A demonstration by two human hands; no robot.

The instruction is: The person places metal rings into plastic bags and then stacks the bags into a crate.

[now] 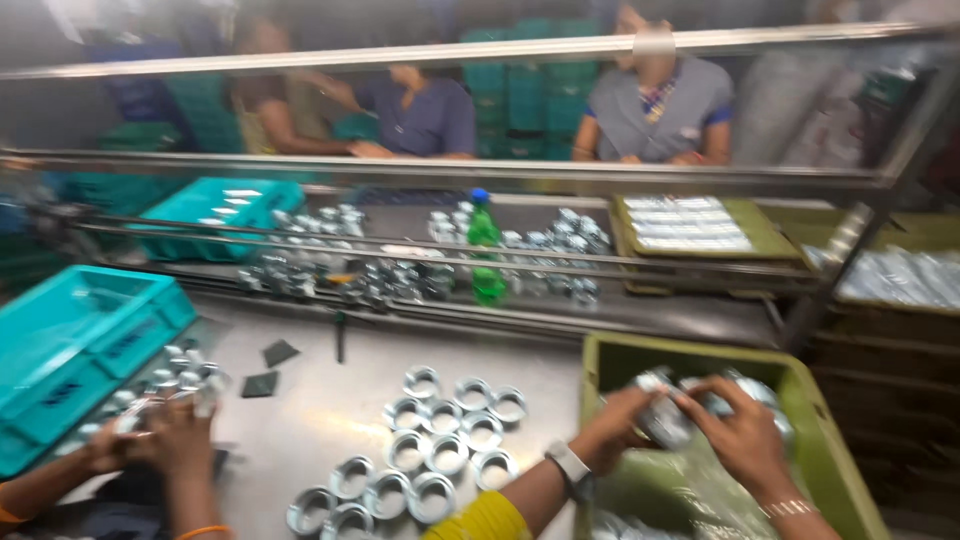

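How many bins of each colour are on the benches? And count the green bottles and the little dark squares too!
Blue-green bins: 2
Yellow-green bin: 1
Green bottle: 1
Dark squares: 2
Total: 6

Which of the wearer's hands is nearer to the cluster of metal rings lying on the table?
Left. The left hand is at the green crate's near-left edge, just right of the metal rings. The right hand is farther right, over the crate.
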